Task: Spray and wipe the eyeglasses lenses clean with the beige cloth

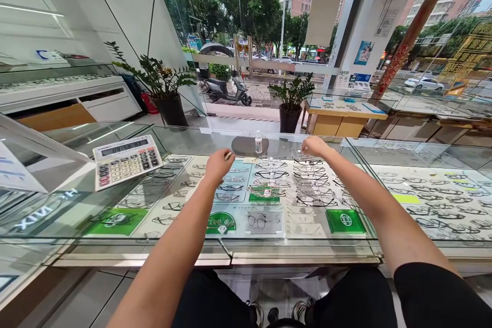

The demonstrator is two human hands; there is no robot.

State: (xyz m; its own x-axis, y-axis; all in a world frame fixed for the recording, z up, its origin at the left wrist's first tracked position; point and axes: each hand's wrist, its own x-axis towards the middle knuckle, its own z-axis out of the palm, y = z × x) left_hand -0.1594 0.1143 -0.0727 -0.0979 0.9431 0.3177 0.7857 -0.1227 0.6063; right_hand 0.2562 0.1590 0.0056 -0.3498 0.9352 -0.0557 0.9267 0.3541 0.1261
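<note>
My left hand (220, 165) is closed above the glass counter (203, 136), with a small pale, shiny object (228, 155) pinched at its fingertips; its kind is too small to make out. Farther right, my right hand (315, 146) has its fingers curled together, low over the counter's far part. Whatever those fingers hold is hidden or too small to name. Between my hands a small clear bottle (258, 143) with a white label stands on a dark oval mat (240, 145). Rows of eyeglasses (272, 174) lie beneath the glass.
A large-button calculator (128, 160) sits tilted at the left. Green cards (346, 221) lie inside the case. Beyond the counter are two potted plants (169, 87), a glass front, and a parked scooter (228, 87) outside. Another display counter (346, 107) stands at the right.
</note>
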